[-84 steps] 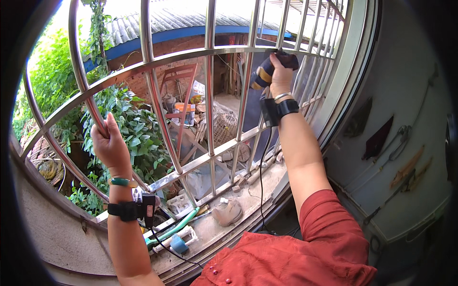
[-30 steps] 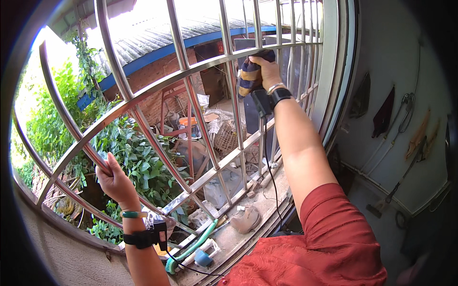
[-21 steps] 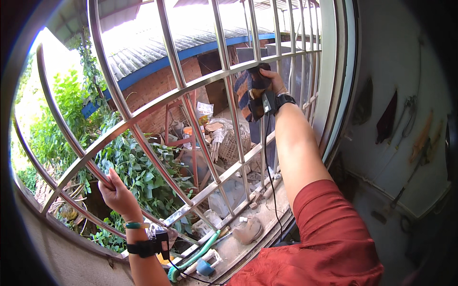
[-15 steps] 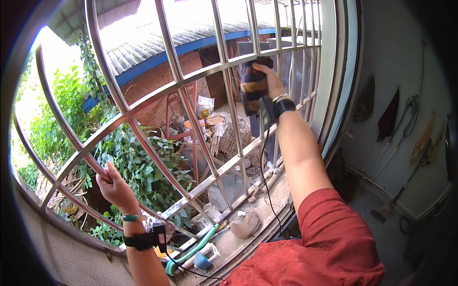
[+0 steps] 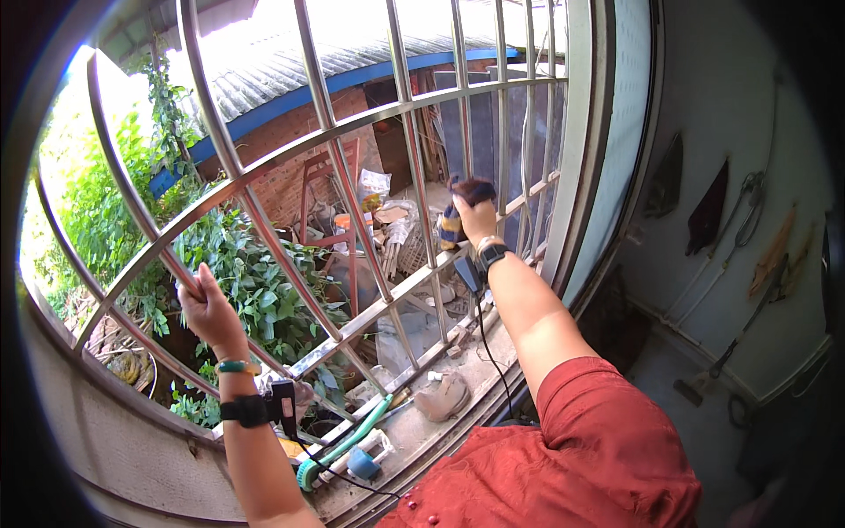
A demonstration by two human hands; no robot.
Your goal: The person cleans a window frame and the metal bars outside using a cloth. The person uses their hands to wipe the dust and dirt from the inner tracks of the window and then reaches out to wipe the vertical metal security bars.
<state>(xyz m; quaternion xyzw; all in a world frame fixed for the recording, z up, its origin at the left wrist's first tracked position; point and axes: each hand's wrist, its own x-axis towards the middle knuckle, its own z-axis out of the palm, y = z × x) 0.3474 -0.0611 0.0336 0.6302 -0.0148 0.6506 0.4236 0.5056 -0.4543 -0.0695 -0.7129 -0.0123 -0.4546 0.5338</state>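
A stainless-steel window grille [image 5: 330, 132] of upright bars and crosswise rails stands in front of me. At its left, my left hand [image 5: 211, 310] is closed around one of the upright bars [image 5: 132, 198]. Over on the right, my right hand [image 5: 478, 220] grips a dark cloth [image 5: 452, 231] with yellowish stripes. The cloth is bunched against an upright bar, between the upper rail and the lower one. The fingers on its far side are hidden. Each wrist wears a black strap with a small box and a cable.
On the sill lie a green brush [image 5: 348, 449], a blue cup-like piece [image 5: 363, 464] and a brownish lump [image 5: 442, 396]. Beyond the grille are leafy plants [image 5: 260, 282], clutter and a corrugated roof [image 5: 264, 86]. Tools hang on the wall at right, above a broom [image 5: 691, 390].
My right hand has moved down along the grille with the cloth, from the upper rail to below it. My left hand still holds its bar. The view has shifted slightly.
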